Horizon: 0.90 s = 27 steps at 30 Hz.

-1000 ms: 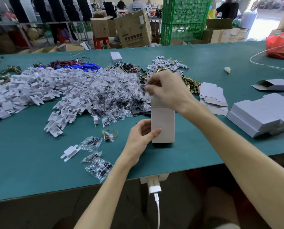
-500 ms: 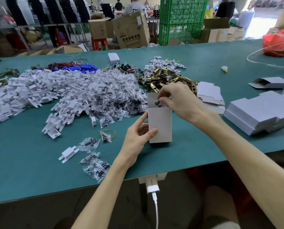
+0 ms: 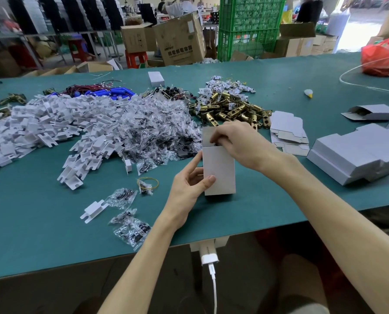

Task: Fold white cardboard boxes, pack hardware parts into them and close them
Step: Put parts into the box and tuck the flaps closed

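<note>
Left hand [image 3: 190, 184]: grips the small upright white cardboard box [image 3: 220, 175] by its lower left edge, thumb on the near face, fingers behind, steadying it on the green felt-covered tabletop [image 3: 41, 223]. Right hand [image 3: 236, 143]: hovers over the open mouth of the box, fingertips curled down at the rim. Cannot tell between a pinch on a part and a pinch on the card alone, with only a dark glimpse just inside the opening. Upright top flap [image 3: 208, 133] behind those fingertips, not folded over.

Reads as the packing step: box folded, filling under way, closing not yet done. Next move probably calls for seating the contents fully below the rim, lifting the right hand clear, then bending the flap forward and tucking it in, with the left hand bracing the side against tipping or buckling.

Box position: near middle of the tabletop, between both hands, just in front of the heap of clear bagged dark screws [image 3: 148, 132] and the pile of brass-coloured metal latch parts [image 3: 229, 107]. Near, to the right, a stack of flat white cardboard blanks [image 3: 286, 132].
</note>
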Motion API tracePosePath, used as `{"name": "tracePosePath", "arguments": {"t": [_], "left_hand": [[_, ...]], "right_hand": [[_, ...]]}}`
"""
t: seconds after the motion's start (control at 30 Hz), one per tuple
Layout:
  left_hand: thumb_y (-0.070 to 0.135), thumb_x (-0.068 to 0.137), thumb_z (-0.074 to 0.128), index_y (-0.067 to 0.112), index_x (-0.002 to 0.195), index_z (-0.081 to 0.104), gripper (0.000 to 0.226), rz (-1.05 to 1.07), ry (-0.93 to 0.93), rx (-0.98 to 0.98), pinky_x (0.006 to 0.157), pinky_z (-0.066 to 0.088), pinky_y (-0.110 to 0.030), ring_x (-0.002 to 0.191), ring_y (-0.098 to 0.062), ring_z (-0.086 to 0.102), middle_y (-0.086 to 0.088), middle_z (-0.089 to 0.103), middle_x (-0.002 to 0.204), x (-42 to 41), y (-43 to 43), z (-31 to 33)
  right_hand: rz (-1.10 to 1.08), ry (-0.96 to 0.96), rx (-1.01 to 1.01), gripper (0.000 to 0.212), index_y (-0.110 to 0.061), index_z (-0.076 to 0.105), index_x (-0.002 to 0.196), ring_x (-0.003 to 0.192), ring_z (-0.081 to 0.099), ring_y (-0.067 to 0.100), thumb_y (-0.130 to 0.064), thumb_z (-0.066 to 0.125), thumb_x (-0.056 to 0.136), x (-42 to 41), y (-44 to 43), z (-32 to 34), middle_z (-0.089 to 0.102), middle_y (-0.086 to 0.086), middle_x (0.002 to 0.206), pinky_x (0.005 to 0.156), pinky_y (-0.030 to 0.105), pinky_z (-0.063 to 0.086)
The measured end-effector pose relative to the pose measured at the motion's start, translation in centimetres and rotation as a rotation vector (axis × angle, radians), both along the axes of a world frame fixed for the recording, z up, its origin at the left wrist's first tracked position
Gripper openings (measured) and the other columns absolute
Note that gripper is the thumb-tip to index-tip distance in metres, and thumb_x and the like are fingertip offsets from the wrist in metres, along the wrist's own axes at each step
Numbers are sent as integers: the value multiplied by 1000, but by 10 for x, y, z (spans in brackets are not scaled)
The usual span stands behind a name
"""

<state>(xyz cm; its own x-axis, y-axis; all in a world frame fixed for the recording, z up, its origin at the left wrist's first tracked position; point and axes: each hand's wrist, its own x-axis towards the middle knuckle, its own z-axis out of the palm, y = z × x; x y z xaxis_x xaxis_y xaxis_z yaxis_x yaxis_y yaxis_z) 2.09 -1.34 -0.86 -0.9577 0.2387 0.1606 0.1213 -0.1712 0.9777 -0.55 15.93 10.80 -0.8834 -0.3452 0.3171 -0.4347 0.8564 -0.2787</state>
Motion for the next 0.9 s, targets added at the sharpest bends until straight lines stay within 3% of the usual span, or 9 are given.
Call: {"name": "tracePosePath", "arguments": {"t": [0.13,0.23,0.37,0.5,0.6,0.9], "left_hand": [[20,90,79,44,151,45,74,-5,16,9,89,54,-23,103,-12,71,-4,77,115,-1,0,-1],[21,89,78,42,155,42,78,-14,21,4,89,55,-25,103,-13,71,-6,77,115,0,0,-1],[21,90,78,41,156,40,79,-14,29,-4,91,55,-27,104,-14,71,-6,76,115,0,-1,-2],[18,91,78,46,152,42,76,-14,25,13,89,56,-26,104,-14,71,-6,77,115,1,0,-1],[16,91,78,43,153,42,77,-15,18,17,88,56,-26,104,-14,72,-6,77,115,0,0,-2],[18,89,78,37,156,42,78,-4,12,6,87,55,-24,101,-13,71,-8,76,114,0,-1,-3]], "right_hand": [[-24,-50,-38,29,-11,73,111,110,61,24,-5,47,102,3,1,-1,69,6,112,97,41,47],[4,-77,-62,22,-10,72,110,105,62,23,-15,52,103,7,0,-1,71,6,109,91,37,48],[18,-105,51,21,-12,66,108,104,60,23,-31,60,101,10,-2,2,66,3,110,91,45,49],[18,-88,100,23,-14,61,114,107,59,24,-28,66,96,16,-3,1,62,3,115,94,45,50],[33,-70,7,22,-13,63,113,105,60,22,-24,68,95,20,-1,-1,65,2,114,93,43,50],[-57,20,-24,18,-13,62,105,98,61,25,-31,60,100,26,-3,-7,59,3,110,87,43,51]]}}
